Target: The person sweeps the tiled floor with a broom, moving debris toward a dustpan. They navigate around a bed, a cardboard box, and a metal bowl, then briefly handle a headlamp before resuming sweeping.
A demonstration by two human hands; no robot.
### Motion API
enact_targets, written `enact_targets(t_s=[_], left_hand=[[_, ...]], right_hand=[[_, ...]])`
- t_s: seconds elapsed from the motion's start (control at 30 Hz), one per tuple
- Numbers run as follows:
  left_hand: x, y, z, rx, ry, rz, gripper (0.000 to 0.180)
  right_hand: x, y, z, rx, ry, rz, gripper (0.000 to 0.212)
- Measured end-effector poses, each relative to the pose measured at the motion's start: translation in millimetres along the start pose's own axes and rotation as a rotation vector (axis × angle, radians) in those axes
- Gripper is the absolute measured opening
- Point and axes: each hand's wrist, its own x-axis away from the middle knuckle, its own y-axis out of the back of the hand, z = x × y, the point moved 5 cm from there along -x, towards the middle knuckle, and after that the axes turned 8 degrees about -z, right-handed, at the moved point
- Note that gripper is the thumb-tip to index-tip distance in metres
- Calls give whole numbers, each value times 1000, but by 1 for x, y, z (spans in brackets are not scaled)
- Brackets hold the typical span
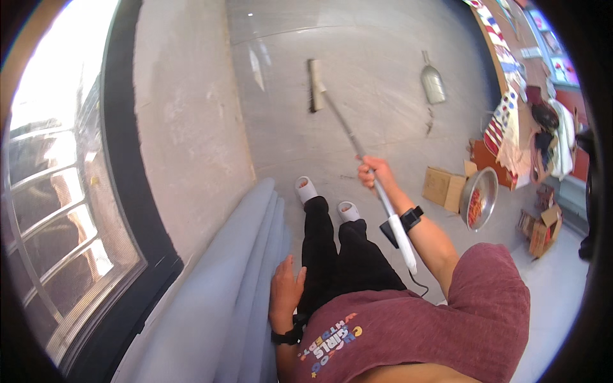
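My right hand point(377, 173) is closed around the grey pole of a broom point(345, 127). Its white grip end runs back along my forearm, and its pale, wide head point(317, 85) rests on the floor ahead of me. My left hand point(286, 290) hangs beside my thigh with its fingers stretched out, next to a light blue-grey curtain point(236, 255); whether it touches the cloth I cannot tell. Farther off to the right, a pale dustpan point(433, 85) lies on the floor, with a small trail of dark debris point(429, 121) near its front edge.
To the right, a metal basin point(479, 199) holding red pieces leans by a cardboard box point(442, 187). Another torn box point(544, 231) stands beyond, near a cloth-laden table point(511, 121). A wall point(185, 96) and dark-framed glass door point(121, 159) line the left.
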Motion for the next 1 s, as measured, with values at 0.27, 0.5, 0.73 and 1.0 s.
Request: enact_targets(t_s=[0.27,0.5,0.73,1.0], left_hand=[[-2,-17,-28,-74,-85,45,41],[18,-45,-44,-91,-127,112,42],[21,-51,-47,-134,-197,117,42],[-10,-44,-57,-88,-266,96,40]], right_hand=[[26,63,-91,205,-231,-21,17],[-50,132,-29,536,1,-188,21],[-40,100,39,471,341,-286,18],[91,166,-2,27,122,-221,20]])
